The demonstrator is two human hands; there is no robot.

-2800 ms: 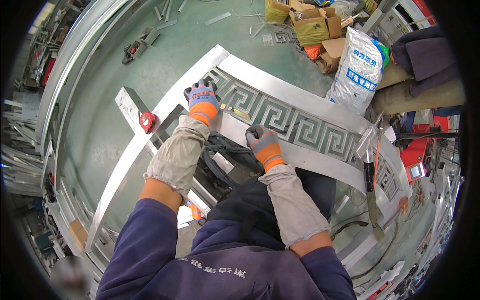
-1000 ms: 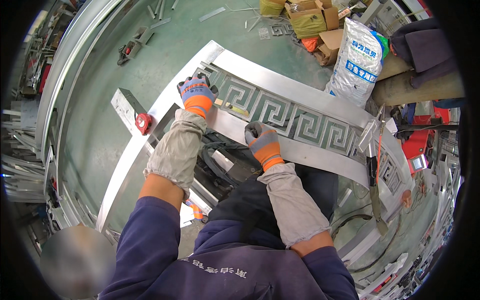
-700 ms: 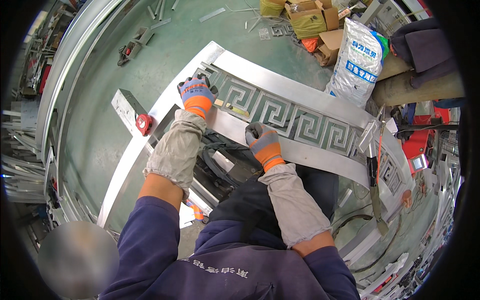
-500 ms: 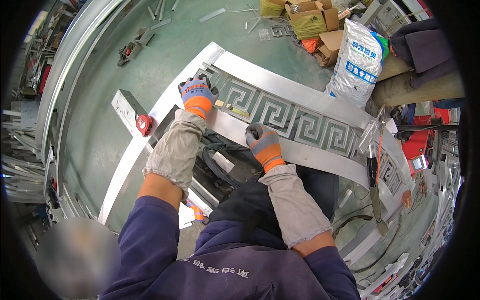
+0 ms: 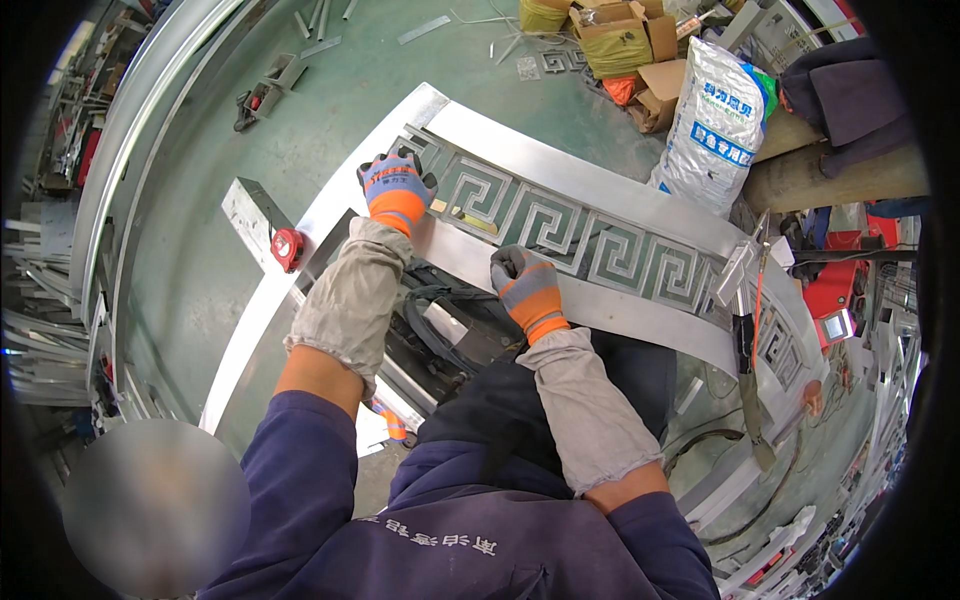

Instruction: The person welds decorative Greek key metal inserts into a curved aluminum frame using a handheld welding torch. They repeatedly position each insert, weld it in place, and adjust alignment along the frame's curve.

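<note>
A long silvery metal panel (image 5: 610, 300) with smooth rails and an angular fretwork strip (image 5: 535, 222) lies across in front of me. At its left end is my left hand (image 5: 398, 190), in a grey and orange glove, its fingers curled down onto the fretwork's end. My right hand (image 5: 527, 287), gloved alike, is closed at the near rail, left of its middle. Its fingers are bent together, and whatever they may pinch is hidden. A narrow yellowish patch (image 5: 475, 220) shows in the fretwork between the hands.
A red tape measure (image 5: 288, 248) sits by a metal box section (image 5: 255, 222) at the left. Clamp-like tools (image 5: 742, 300) stand at the panel's right. Beyond are a white sack (image 5: 715, 130) and cardboard boxes (image 5: 625, 45). Dark cables (image 5: 440, 320) lie below the near rail.
</note>
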